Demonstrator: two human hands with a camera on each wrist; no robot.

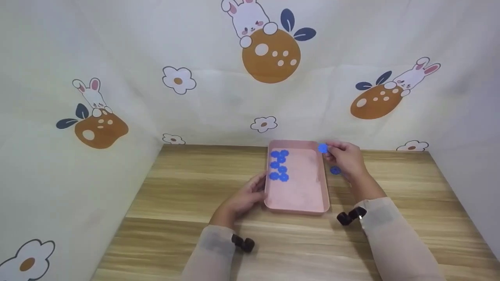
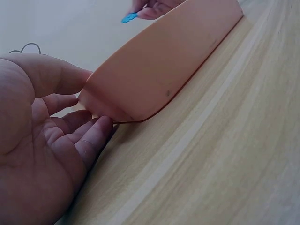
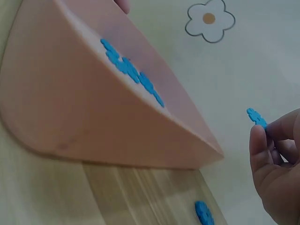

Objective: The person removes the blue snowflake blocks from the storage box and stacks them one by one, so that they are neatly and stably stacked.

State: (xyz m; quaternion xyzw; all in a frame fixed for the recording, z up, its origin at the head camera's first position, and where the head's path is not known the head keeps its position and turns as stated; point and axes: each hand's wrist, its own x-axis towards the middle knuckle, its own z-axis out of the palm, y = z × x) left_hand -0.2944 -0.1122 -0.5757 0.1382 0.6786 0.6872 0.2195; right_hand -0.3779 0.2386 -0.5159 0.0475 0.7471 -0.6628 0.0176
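A blue flower-shaped plastic disc (image 1: 322, 148) is pinched between the thumb and fingers of my right hand (image 1: 347, 158), held up at the far right corner of a shallow pink tray (image 1: 297, 212). Several similar blue discs (image 1: 275, 165) lie inside the tray along its left wall. Another blue disc (image 3: 204, 213) sits on the table outside the right wall, below my right hand. My left hand (image 1: 246, 197) holds the tray at its left side; the left wrist view shows curled fingers (image 2: 96, 133) against its wall and bottom edge.
The wood-grain table (image 1: 187, 183) reaches back to a pale cloth backdrop (image 1: 211, 105) printed with rabbits, oranges and flowers, which also rises on both sides. Black wrist devices (image 1: 244, 244) are worn on both sleeves.
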